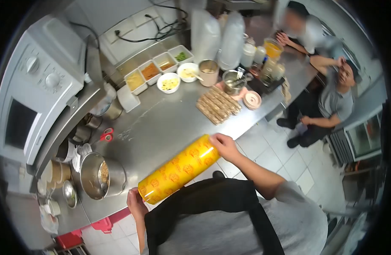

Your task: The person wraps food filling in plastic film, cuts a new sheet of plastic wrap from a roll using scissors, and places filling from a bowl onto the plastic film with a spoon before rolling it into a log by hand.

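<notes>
A yellow printed roll (178,170) is held slantwise by the near edge of the steel counter (148,117), its two ends pinched between the left hand (137,204) and the right hand (224,147), whose fingers are partly hidden. Beyond, red scissors (107,134) are laid down; farther off, brown patterned bars (218,105) are lined up near two white bowls (168,91)

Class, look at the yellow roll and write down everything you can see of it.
The yellow roll is a thick cylinder, glossy like plastic, printed all over with repeated orange-red motifs; bright reflections streak its surface. It slants across the counter's near edge, in front of the person. The right hand is at its upper-right end, the left hand at its lower-left end. Whether it touches the counter cannot be told.
</notes>
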A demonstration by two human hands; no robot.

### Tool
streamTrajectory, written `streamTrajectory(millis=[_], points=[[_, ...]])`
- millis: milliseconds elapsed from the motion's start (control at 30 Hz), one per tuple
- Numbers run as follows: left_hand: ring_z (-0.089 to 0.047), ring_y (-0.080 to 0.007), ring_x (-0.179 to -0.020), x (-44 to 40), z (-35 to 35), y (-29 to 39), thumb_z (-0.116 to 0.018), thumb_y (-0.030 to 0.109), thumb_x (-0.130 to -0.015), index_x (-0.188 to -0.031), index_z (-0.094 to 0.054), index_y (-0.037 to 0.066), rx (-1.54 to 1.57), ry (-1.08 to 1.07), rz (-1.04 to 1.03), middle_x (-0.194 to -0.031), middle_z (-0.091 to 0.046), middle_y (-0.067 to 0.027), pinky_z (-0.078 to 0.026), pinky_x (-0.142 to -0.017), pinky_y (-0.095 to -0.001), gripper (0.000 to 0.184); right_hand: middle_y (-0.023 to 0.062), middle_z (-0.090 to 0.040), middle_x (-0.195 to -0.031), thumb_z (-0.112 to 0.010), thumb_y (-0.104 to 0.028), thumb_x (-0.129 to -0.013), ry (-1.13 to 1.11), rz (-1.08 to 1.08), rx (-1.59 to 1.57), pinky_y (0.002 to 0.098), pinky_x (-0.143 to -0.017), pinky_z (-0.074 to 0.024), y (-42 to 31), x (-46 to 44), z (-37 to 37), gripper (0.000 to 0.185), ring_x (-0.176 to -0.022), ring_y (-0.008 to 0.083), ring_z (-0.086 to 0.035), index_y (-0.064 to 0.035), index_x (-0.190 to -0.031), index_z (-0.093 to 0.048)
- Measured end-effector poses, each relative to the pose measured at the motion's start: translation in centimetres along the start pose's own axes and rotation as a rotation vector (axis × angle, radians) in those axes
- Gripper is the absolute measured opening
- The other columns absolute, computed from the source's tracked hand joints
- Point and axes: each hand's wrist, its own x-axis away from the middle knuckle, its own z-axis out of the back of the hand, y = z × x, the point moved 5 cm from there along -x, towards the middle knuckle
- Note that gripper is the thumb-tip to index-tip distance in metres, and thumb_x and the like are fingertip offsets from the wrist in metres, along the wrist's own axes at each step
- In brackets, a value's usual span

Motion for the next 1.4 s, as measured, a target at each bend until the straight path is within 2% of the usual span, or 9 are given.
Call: streamTrajectory(millis=[133,300,600,800,900,1067,1300,1333,1400], points=[[-0.059,-0.0284,-0.113,-0.5,-0.7,-3.9,-0.049,0.045,-0.099,-0.125,-0.052,-0.004,0.392,-0.121,0.277,-0.121,-0.061,-0.0142,-0.045,-0.096,-0.0407,0.056,0.0177,-0.068,-0.082,-0.062,-0.046,-0.089,-0.025,-0.305,-0.174,0.0348,-0.070,-0.0500,0.7,1.1,-2.1,0.048,-0.074,0.0226,-0.065,0.0014,-0.092,-0.068],[-0.060,-0.0298,-0.112,0.3,-3.3,-2.8,-0.056,0.040,-0.096,-0.128,-0.048,-0.006,0.028,-0.196,0.224,-0.121,-0.059,-0.0170,-0.047,-0.096,-0.0447,0.057,0.0215,-0.066,-0.081,-0.062,-0.052,-0.086,0.194,-0.083,0.025,0.0389,-0.071,-0.0494,-0.7,2.2,-1.5,0.056,-0.074,0.0296,-0.064,0.0035,-0.089,-0.067],[-0.061,-0.0266,-0.107,1.7,-2.4,-2.7,-0.060,0.032,-0.096,-0.128,-0.049,-0.003,0.014,-0.158,0.161,-0.119,-0.060,-0.0155,-0.048,-0.093,-0.0396,0.049,0.0271,-0.063,-0.079,-0.061,-0.057,-0.084,0.230,-0.058,0.039,0.0444,-0.071,-0.0482,0.4,3.1,-2.2,0.061,-0.077,0.0415,-0.062,0.0037,-0.083,-0.065],[-0.057,-0.0219,-0.110,5.2,-2.2,-4.3,-0.063,0.023,-0.093,-0.127,-0.051,-0.002,-0.038,-0.133,-0.088,-0.119,-0.061,-0.0111,-0.041,-0.099,-0.0350,0.044,0.0125,-0.067,-0.084,-0.064,-0.034,-0.091,-0.004,0.040,-0.142,0.0348,-0.071,-0.0487,1.8,6.8,-0.4,0.036,-0.079,0.0166,-0.062,0.0026,-0.093,-0.063],[-0.055,-0.0197,-0.113,5.1,0.7,-7.9,-0.066,0.019,-0.090,-0.132,-0.048,-0.001,-0.085,-0.064,0.073,-0.124,-0.058,-0.0099,-0.041,-0.100,-0.0349,0.050,0.0080,-0.069,-0.093,-0.063,-0.023,-0.093,-0.218,0.148,-0.258,0.0311,-0.078,-0.0487,2.7,8.8,0.7,0.027,-0.088,0.0126,-0.061,0.0010,-0.105,-0.064],[-0.061,-0.0185,-0.104,7.6,-0.7,-9.6,-0.067,0.019,-0.090,-0.122,-0.057,-0.001,-0.021,0.074,0.083,-0.115,-0.064,-0.0085,-0.045,-0.095,-0.0330,0.039,0.0082,-0.069,-0.104,-0.066,-0.022,-0.091,-0.519,0.167,-0.080,0.0300,-0.089,-0.0461,5.4,10.1,2.3,0.032,-0.099,0.0145,-0.061,-0.0002,-0.114,-0.064],[-0.065,-0.0165,-0.096,8.5,-0.9,-11.9,-0.070,0.017,-0.087,-0.113,-0.063,0.000,0.129,0.034,0.008,-0.104,-0.069,-0.0066,-0.049,-0.089,-0.0312,0.031,0.0203,-0.059,-0.126,-0.077,-0.030,-0.077,-0.953,0.448,0.708,0.0416,-0.101,-0.0419,2.4,6.0,4.1,0.044,-0.121,0.0382,-0.051,-0.0055,-0.112,-0.066],[-0.065,-0.0171,-0.096,8.3,-1.0,-11.6,-0.069,0.017,-0.087,-0.112,-0.063,0.000,0.136,0.008,-0.009,-0.104,-0.069,-0.0069,-0.049,-0.090,-0.0314,0.031,0.0206,-0.065,-0.112,-0.078,-0.031,-0.074,-0.962,0.472,0.977,0.0406,-0.091,-0.0473,2.4,4.3,5.0,0.041,-0.109,0.0361,-0.059,-0.0053,-0.104,-0.069],[-0.066,-0.0166,-0.095,8.9,-1.4,-11.2,-0.071,0.017,-0.085,-0.111,-0.065,-0.001,0.180,-0.004,-0.016,-0.103,-0.070,-0.0063,-0.049,-0.090,-0.0312,0.032,0.0153,-0.067,-0.075,-0.076,-0.025,-0.075,-0.836,0.243,0.886,0.0378,-0.064,-0.0496,-5.3,3.2,3.3,0.026,-0.073,0.0275,-0.067,-0.0024,-0.086,-0.067]])
